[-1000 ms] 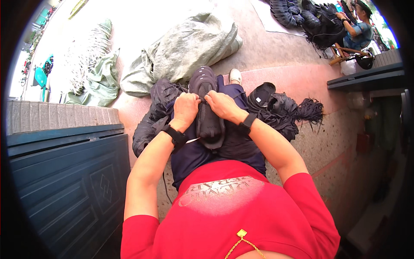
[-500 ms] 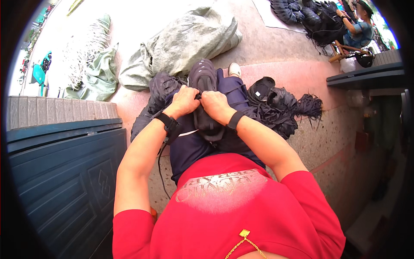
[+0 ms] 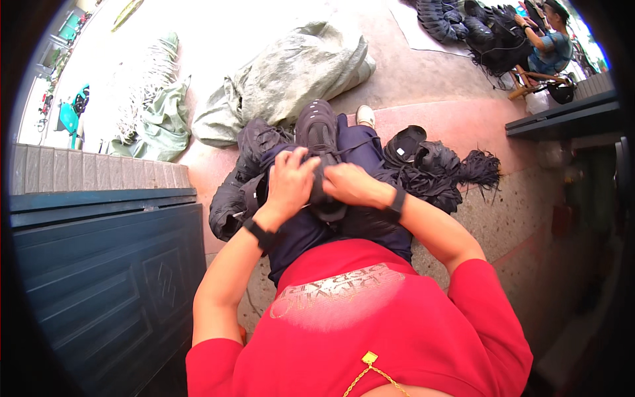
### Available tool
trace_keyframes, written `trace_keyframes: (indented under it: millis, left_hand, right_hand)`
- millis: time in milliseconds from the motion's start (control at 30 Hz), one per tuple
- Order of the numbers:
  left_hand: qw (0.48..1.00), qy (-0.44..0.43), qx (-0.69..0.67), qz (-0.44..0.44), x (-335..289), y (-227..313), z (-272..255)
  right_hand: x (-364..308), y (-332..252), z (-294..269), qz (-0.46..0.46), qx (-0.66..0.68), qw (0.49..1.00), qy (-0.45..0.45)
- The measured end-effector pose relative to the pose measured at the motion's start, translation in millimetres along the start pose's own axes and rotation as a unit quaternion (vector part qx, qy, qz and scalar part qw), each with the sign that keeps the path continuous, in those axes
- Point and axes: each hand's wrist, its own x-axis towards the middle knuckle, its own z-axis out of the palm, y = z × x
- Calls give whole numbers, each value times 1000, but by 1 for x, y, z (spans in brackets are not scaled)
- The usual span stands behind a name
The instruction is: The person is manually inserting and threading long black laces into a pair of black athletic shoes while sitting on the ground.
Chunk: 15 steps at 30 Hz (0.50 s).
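A black shoe upper (image 3: 316, 127) rests on my lap between my thighs, toe pointing away, with dark laces across its front. My left hand (image 3: 290, 182) is over the left side of its opening, fingers bent and somewhat blurred. Against the right side, my right hand (image 3: 356, 184) has its fingers pressed together. Whatever the fingertips pinch is dark and hidden. Beside my left leg lies a bunch of black shoe uppers (image 3: 228, 202). By my right leg is another heap of black uppers (image 3: 433, 159), with loose laces trailing from it.
A grey-green woven sack (image 3: 284, 73) lies ahead, near a green sack (image 3: 159, 135) with white cords. Blue doors flank me, left (image 3: 112, 284) and right (image 3: 562, 122). At far right a seated person (image 3: 552, 49) handles a pile of black uppers (image 3: 486, 40).
My hands have moved back toward my body along the shoe upper and slightly apart. The whole view has shifted a little.
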Motion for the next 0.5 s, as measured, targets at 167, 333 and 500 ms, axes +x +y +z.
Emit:
trace_keyframes:
  millis: [167, 333, 500]
  left_hand:
    - [984, 4, -66, 164, 4, 21, -2]
    - [901, -109, -356, 222, 31, 111, -25]
    - [862, -63, -457, -211, 30, 66, -25]
  right_hand:
    - [-53, -3, -39, 178, 402, 898, -24]
    - [-47, 37, -50, 316, 578, 735, 159]
    - [-27, 12, -38, 152, 647, 727, 170]
